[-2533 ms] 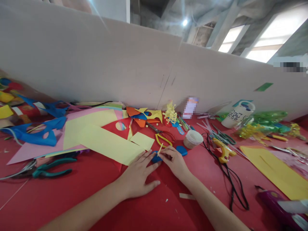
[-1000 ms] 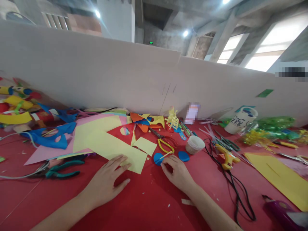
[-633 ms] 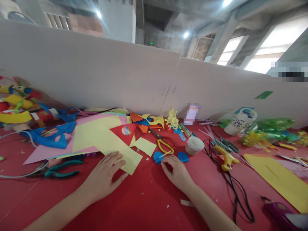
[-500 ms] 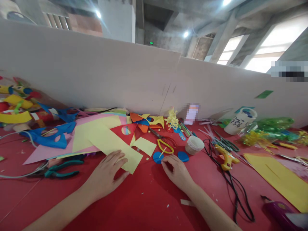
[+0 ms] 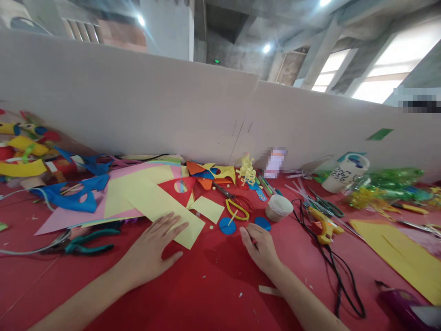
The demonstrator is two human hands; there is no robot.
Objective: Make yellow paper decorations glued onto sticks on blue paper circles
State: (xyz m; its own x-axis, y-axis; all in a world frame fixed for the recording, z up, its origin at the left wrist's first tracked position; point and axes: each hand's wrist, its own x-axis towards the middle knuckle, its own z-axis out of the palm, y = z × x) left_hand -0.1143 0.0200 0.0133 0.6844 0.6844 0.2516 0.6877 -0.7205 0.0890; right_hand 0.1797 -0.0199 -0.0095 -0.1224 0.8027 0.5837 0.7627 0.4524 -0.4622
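Observation:
My left hand [image 5: 153, 246] lies open, fingers stretched over a pale yellow paper strip [image 5: 186, 225] on top of a stack of coloured sheets. To its right, a blue paper disc [image 5: 224, 228] rests on the red table with a small pale stick [image 5: 233, 217] on it. My right hand [image 5: 260, 246] is just right of that disc, its fingers curled in, with nothing visible in them. A second blue disc [image 5: 262, 224] shows beyond its knuckles. Yellow-handled scissors [image 5: 237, 209] lie behind the first disc.
A white paper cup [image 5: 279, 209] stands near a yellow glue gun [image 5: 324, 225] with a black cord. Teal-handled pliers [image 5: 91, 243] lie at left. Yellow sheets [image 5: 399, 257] and a purple tool [image 5: 401, 301] are on the right. A white partition [image 5: 155, 105] runs behind.
My right hand has drawn back to the right from the blue disc and stick, which stay in place, and its fingers have curled. My left hand has barely shifted, its fingers stretching slightly.

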